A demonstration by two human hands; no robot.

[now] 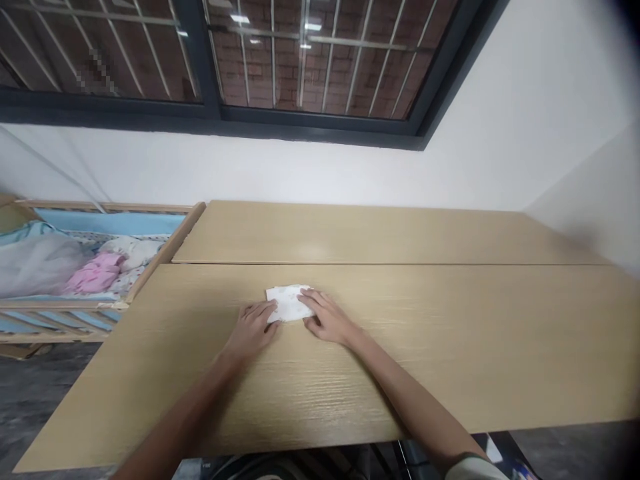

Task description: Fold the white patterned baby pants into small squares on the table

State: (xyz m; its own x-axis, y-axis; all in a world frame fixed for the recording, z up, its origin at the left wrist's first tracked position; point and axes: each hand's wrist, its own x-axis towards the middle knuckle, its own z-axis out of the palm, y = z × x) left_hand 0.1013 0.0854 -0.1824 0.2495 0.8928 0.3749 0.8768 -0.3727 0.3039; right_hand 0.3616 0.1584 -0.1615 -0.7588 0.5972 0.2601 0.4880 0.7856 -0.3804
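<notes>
A small white rectangular sheet with a faint print (289, 304), like a folded tissue or thin cloth, lies flat on the wooden tabletop (450, 333). Across its left edge rest the fingers of my left hand (254, 327), stretched out and low to the wood, with the thumb near the lower left corner. My right hand (327, 317) covers the right end, its fingers laid over the sheet and its thumb apart from them on the table. Neither hand lifts the sheet. What lies beneath the fingertips is hidden.
A second wooden board (350, 233) runs along the wall behind a narrow seam. To the left stands a wooden crib (165, 248) holding pink cloth (97, 272) and white bedding. Above is a dark-framed barred window (320, 123). Dark items show below the table's front edge.
</notes>
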